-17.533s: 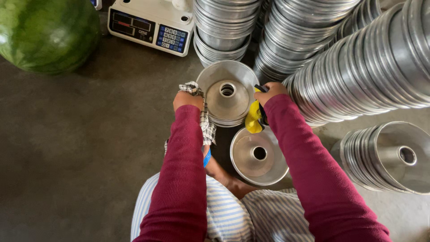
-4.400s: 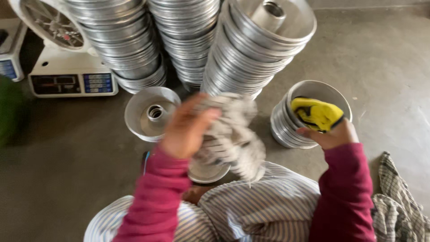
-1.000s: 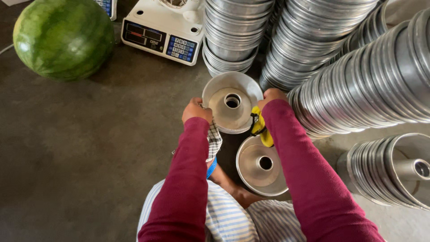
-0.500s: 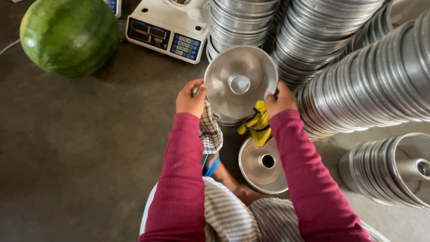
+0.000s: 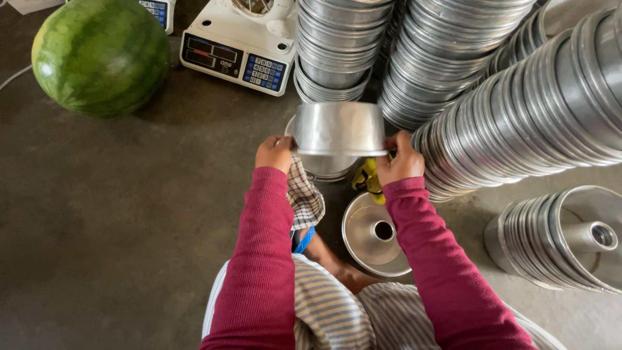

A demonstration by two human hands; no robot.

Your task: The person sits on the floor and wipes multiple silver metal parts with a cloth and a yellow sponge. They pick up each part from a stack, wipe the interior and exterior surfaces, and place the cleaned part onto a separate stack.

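Head camera, looking straight down: both hands hold up one metal tube pan (image 5: 339,129) above the dark floor (image 5: 116,214). The pan is turned on edge, so its side wall faces the camera; its central axis lies level, pointing away from the person toward the stacks beyond, and its widest line runs from one hand to the other. Which end faces away cannot be told. The left hand (image 5: 275,153) is closed on the pan's left rim, with a checked cloth (image 5: 303,198) hanging below the wrist. The right hand (image 5: 400,159) is closed on the right rim, and a yellow cloth (image 5: 369,180) sits under that hand.

Directly beneath the held pan lies a short stack of pans (image 5: 327,168), mostly hidden by it. Nearer the person than the held pan, and a little to its right, another tube pan (image 5: 376,233) rests open side up, its centre tube showing. Beyond the held pan rise tall stacks of pans (image 5: 334,45), with a leaning row of pans (image 5: 531,104) to its right. A weighing scale (image 5: 236,48) stands beyond and left of the pan, and a watermelon (image 5: 100,55) lies farther left.
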